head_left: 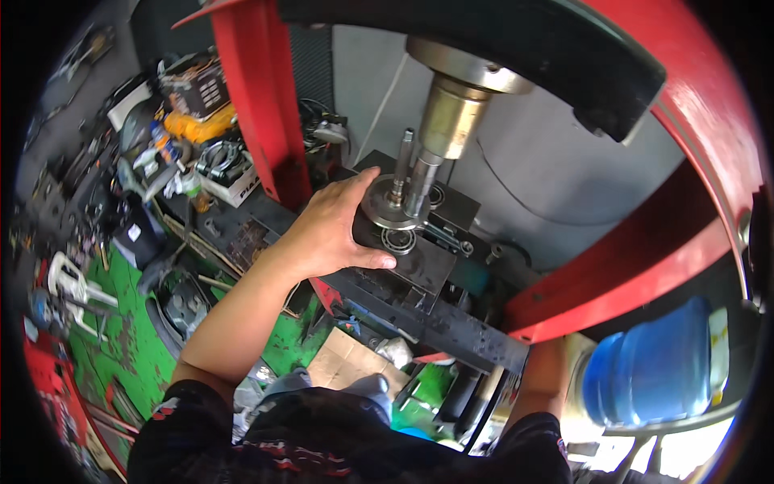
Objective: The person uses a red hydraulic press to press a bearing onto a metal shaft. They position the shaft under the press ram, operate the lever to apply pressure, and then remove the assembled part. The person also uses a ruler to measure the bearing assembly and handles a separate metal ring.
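Observation:
My left hand (pixel 322 230) reaches to the press bed, thumb and forefinger spread wide beside a steel flanged shaft (pixel 383 203); whether its forefinger touches the flange is unclear. A bearing (pixel 397 244) lies just below the flange, near my thumb, on a dark steel plate (pixel 427 274). A second ring (pixel 438 196) sits partly hidden behind a steel rod (pixel 422 181) under the cylindrical press ram (pixel 448 121). My right forearm (pixel 542 379) runs up to the lower red frame at the right; that hand is hidden.
Red press posts (pixel 258 105) flank the bed, with a dark crossbeam (pixel 524 36) overhead. A cluttered bench (pixel 218 226) is at left, a white plastic chair (pixel 68 282) below it, a blue water jug (pixel 645 367) at lower right. Cardboard (pixel 339 359) lies on the green floor by my feet.

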Available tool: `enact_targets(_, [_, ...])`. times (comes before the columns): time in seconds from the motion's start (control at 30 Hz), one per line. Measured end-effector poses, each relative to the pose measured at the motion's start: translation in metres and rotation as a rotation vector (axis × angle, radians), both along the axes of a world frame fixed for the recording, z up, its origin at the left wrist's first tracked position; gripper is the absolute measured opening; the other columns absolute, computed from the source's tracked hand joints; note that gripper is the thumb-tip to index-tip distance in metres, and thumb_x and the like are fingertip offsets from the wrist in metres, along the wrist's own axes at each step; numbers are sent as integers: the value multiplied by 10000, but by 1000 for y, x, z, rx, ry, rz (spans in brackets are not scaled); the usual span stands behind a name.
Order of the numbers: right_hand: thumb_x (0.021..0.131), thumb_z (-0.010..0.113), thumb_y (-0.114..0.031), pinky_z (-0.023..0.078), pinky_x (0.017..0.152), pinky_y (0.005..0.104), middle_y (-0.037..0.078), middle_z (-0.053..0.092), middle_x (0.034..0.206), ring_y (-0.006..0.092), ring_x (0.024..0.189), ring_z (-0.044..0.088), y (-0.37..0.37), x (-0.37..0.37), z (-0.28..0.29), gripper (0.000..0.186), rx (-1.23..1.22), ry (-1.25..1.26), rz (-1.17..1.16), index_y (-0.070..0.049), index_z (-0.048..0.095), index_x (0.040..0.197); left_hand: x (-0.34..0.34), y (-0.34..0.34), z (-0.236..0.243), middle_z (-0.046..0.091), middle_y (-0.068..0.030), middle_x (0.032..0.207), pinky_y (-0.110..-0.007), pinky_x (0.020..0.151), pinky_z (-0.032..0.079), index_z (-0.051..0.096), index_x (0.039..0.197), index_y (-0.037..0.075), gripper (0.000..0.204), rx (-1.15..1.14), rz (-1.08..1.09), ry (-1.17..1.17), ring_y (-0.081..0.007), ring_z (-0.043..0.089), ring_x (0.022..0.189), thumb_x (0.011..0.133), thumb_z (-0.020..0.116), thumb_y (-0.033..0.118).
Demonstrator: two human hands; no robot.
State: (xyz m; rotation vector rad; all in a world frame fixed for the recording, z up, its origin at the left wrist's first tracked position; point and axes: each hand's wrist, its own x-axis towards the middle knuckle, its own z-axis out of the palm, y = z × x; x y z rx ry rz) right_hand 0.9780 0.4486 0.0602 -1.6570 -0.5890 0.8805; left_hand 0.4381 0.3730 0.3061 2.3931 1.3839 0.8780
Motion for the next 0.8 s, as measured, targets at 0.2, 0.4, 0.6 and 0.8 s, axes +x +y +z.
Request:
enact_targets(0.2, [996,605,-287,468,634,278,42,649,946,131,730,601,35,8,-42,339,-30,-8,10,-39,605,1227,7,1,-4,462,-212,1538,-459,1198,331,332,1567,40,1199,-76,70,-52,-381,437,1425,617,959,418])
enact_targets(0.4, [1005,595,-295,469,649,277,37,642,979,126,757,598,52,10,-59,362,-31,-17,25,-45,573,1266,12,1,-7,488,-201,1522,-449,1198,333,382,1536,11,1147,-64,93,-92,-359,448,1422,621,962,388])
enact_targets(0.6, [1013,584,-302,469,664,275,32,636,1013,121,784,594,55,11,-66,387,-36,-22,38,-51,541,1304,13,0,-9,501,-240,1488,-462,1173,363,399,1512,-21,1102,-5,85,-44,-399,481,1379,663,924,448])
enact_targets(0.8, [1022,574,-310,469,679,274,27,629,1046,116,810,591,56,12,-72,414,-42,-23,48,-57,509,1343,15,-3,-5,503,-239,1488,-459,1175,363,411,1506,-16,1078,-19,108,-23,-394,478,1386,669,918,437])
